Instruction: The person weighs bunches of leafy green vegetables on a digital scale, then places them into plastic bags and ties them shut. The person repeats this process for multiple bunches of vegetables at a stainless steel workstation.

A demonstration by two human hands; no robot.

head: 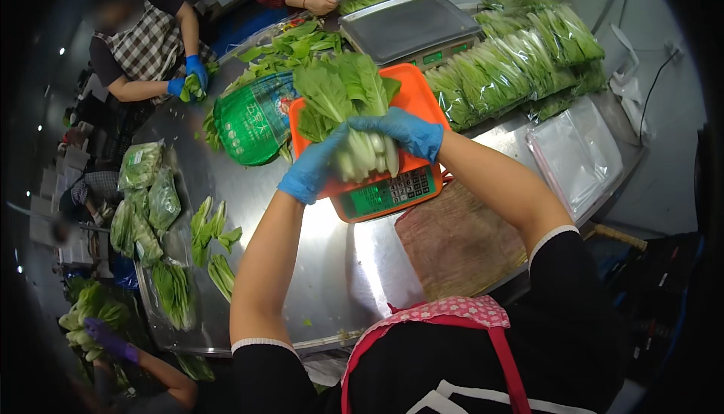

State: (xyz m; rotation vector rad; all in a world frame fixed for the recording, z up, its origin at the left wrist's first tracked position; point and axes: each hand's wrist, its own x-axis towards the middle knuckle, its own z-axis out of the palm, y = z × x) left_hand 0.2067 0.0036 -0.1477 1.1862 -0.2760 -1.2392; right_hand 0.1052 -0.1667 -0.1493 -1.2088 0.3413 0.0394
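Observation:
A bunch of leafy greens [362,94] with pale stalks lies between my two hands, over the pan of an orange digital scale [421,89]. My left hand [317,165], in a blue glove, grips the bunch from the left side of the stalks. From the right, my right hand [404,131], gloved alike, closes over the upper stalks. The scale's lit green display [367,199] and keypad face me below the stalks. Whether the bunch touches the pan is hard to tell.
Bagged greens [498,74] are stacked right of a larger metal-topped scale [410,24]. Clear plastic bags [582,154] lie at the right edge. A green printed sack [254,120] and loose leaves [212,227] are on the left of the metal table [328,278]. Several co-workers stand around.

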